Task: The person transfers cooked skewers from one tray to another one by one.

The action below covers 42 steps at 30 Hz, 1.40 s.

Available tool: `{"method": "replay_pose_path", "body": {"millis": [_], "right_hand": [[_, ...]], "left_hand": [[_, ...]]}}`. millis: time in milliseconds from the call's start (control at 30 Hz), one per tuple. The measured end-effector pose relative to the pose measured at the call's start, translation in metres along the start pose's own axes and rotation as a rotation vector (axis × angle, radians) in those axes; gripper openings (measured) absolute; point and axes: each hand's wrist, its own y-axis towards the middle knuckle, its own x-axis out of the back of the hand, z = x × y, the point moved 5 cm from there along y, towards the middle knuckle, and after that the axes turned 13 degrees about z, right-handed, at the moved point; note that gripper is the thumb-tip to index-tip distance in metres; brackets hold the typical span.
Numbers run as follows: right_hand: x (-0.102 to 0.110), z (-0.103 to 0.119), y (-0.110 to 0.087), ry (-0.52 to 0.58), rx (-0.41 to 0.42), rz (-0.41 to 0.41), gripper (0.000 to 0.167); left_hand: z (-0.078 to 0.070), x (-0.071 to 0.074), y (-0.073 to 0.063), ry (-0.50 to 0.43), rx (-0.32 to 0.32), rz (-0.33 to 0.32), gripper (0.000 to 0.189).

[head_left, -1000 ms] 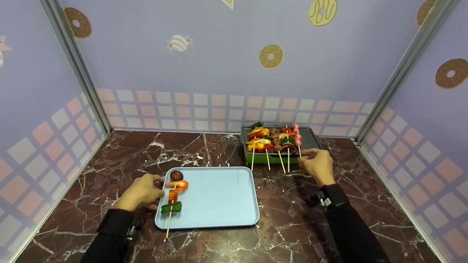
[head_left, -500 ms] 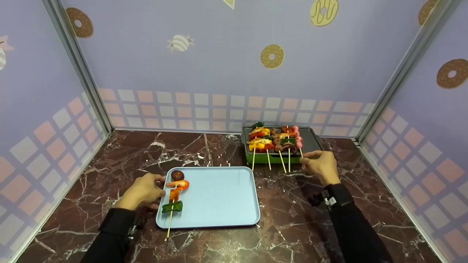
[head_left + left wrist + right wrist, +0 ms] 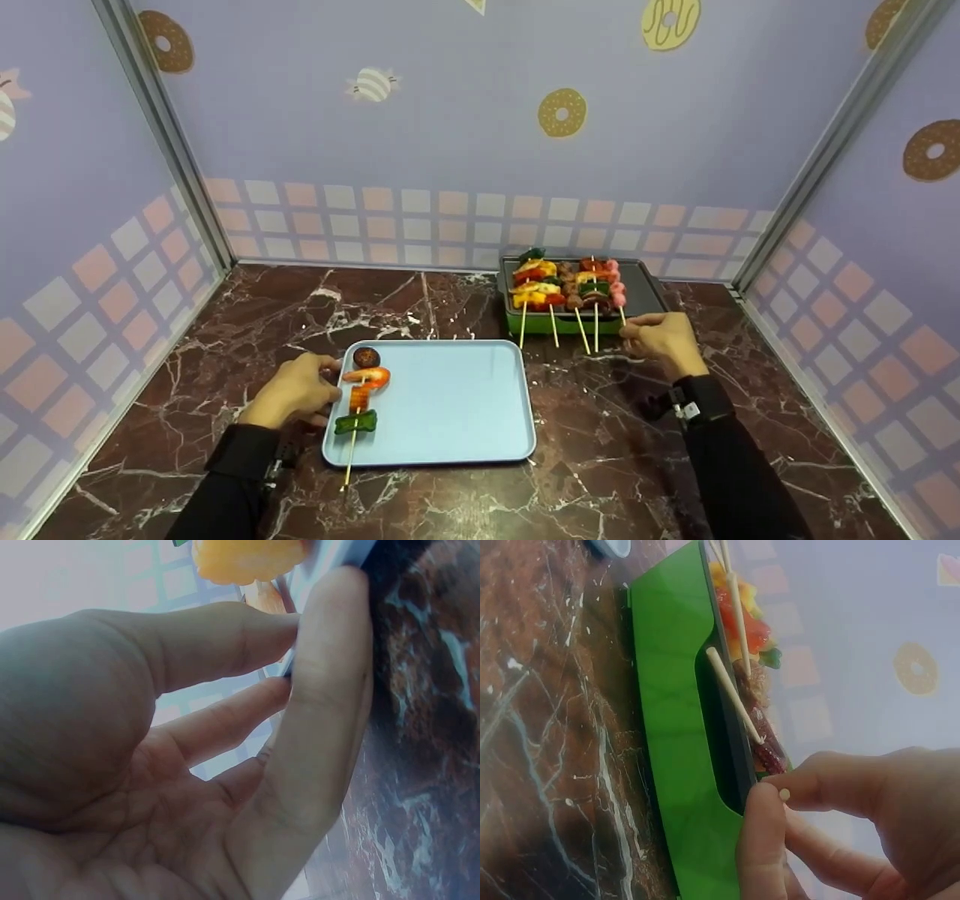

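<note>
My right hand [image 3: 664,343] pinches the bottom end of a skewer of pink balls [image 3: 617,285] between thumb and finger. Those balls lie on the dark plate of a green toy grill [image 3: 540,324], right of the other skewers. From close up, the stick's cut end shows between the fingertips [image 3: 763,799], near the grill's front wall. My left hand [image 3: 296,390] holds the left rim of a light blue tray [image 3: 450,405] with thumb and fingers. Along that side of the tray lies one skewer [image 3: 355,422] bearing mushroom, shrimp, an orange piece and green pepper, its stick jutting over the front rim.
Several other skewers [image 3: 534,289] lie side by side on the grill, sticks hanging over its front edge. The dark marble tabletop [image 3: 585,450] is bounded by patterned walls [image 3: 450,135] at the back and both sides. The grill stands near the back wall.
My right hand has shifted slightly right and toward me, and the pink-ball skewer has slid a little with it. The left hand stays at the tray. The head view has moved slightly.
</note>
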Motion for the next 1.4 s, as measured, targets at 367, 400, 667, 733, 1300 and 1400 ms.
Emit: {"method": "replay_pose_path", "body": {"millis": [367, 400, 667, 733, 1300, 1400], "right_hand": [[-0.004, -0.004, 0.001, 0.085, 0.018, 0.022, 0.036], [-0.005, -0.005, 0.001, 0.082, 0.024, 0.018, 0.036], [-0.008, -0.006, -0.001, 0.133, 0.106, -0.022, 0.029], [-0.009, -0.005, -0.003, 0.15, 0.136, -0.027, 0.027], [-0.041, 0.018, -0.029, 0.203, 0.232, 0.022, 0.027], [-0.051, 0.021, -0.035, 0.219, 0.249, 0.046, 0.027]], "left_hand": [[0.001, 0.002, -0.001, -0.011, 0.003, 0.001, 0.052], [0.001, 0.002, -0.001, -0.011, 0.002, -0.001, 0.052], [0.0, 0.001, -0.002, -0.016, -0.011, 0.01, 0.052], [0.001, 0.001, -0.002, -0.021, -0.011, 0.01, 0.052], [0.001, 0.002, 0.001, -0.03, -0.001, 0.01, 0.054], [0.0, 0.0, 0.001, -0.03, 0.002, 0.014, 0.054]]}}
